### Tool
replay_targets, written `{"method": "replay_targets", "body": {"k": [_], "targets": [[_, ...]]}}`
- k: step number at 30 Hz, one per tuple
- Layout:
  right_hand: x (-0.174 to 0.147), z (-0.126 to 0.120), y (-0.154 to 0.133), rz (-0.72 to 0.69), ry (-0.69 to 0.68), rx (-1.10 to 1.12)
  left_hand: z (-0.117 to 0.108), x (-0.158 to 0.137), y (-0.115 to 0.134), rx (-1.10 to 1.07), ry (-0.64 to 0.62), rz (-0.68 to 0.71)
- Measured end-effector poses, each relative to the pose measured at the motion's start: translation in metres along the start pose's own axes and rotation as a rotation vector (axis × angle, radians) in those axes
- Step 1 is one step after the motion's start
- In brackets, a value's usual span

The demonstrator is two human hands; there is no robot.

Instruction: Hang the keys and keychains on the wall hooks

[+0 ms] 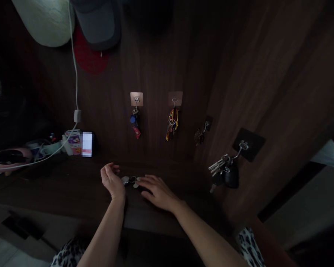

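A bunch of keys (132, 180) with a silver fob and a round, pale tag lies on the dark wooden shelf between my hands. Just left of it is my left hand (113, 181), turned on its side with loosely curled fingers, some apart, and nothing visible in them. My right hand (157, 191) reaches in from the right, palm down with fingers stretched out. Its fingertips rest over the right end of the bunch and hide part of it.
Hung from wall hooks are keys with a blue tag (133, 119), a colourful corded bunch (172, 122), small dark keys (199, 137) and a larger bunch with a black fob (231, 175). Leftward stand a lit phone (87, 144), small boxes (74, 139) and a white cable (76, 81). Caps (96, 26) hang above.
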State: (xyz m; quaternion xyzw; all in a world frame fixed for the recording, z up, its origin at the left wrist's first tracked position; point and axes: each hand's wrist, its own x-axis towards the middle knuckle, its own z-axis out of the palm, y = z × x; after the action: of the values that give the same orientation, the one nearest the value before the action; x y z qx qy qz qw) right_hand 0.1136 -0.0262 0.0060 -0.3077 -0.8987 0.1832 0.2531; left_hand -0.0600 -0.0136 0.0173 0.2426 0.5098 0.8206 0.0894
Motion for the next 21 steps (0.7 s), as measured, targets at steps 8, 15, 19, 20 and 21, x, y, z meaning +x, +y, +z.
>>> {"method": "replay_targets", "body": {"k": [8,15,19,20,21], "targets": [[0.0,0.001,0.01,0.128,0.074,-0.131,0.0,-0.007,-0.008,0.512,-0.463,0.232],[-0.002,-0.005,0.023,0.289,0.184,-0.183,-0.002,-0.022,-0.003,1.106,-0.95,0.621],[-0.004,-0.004,0.025,0.278,0.204,-0.176,-0.002,-0.022,0.002,1.237,-0.964,0.676],[-0.004,-0.004,0.025,0.278,0.207,-0.171,-0.002,-0.022,0.003,1.256,-0.963,0.692],[-0.004,-0.004,0.026,0.278,0.21,-0.165,-0.002,-0.021,0.002,1.264,-0.961,0.708]]}}
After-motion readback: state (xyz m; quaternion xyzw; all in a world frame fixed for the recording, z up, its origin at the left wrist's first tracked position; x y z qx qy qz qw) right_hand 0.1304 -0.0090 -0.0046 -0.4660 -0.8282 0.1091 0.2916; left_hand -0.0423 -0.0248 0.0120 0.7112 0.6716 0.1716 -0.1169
